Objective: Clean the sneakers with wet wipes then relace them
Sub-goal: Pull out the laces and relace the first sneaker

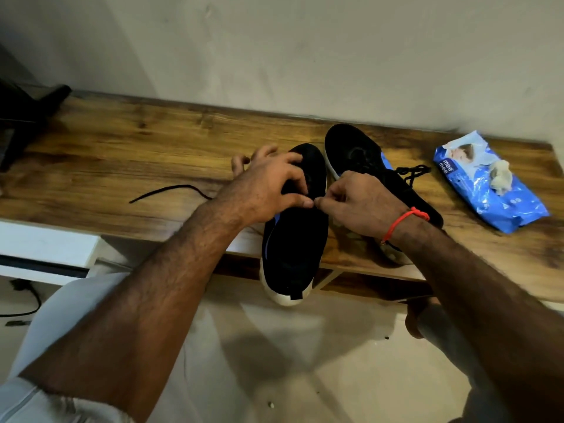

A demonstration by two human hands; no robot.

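Note:
Two black sneakers with white soles lie on a wooden bench (122, 154). The near sneaker (294, 245) hangs its heel over the bench's front edge. My left hand (268, 187) rests on its upper, fingers curled over the eyelet area. My right hand (357, 203) pinches something small, apparently the lace end, beside my left thumb tip. A loose black lace (171, 190) trails left from under my left wrist. The far sneaker (360, 154) lies behind my right hand with a laced tangle (412, 172) at its side.
A blue wet-wipes pack (488, 190) lies at the bench's right end, with a used crumpled wipe (500, 178) on top. A dark object (27, 117) stands at the far left. The wall runs close behind the bench. Below are a tiled floor and a cable (27, 300).

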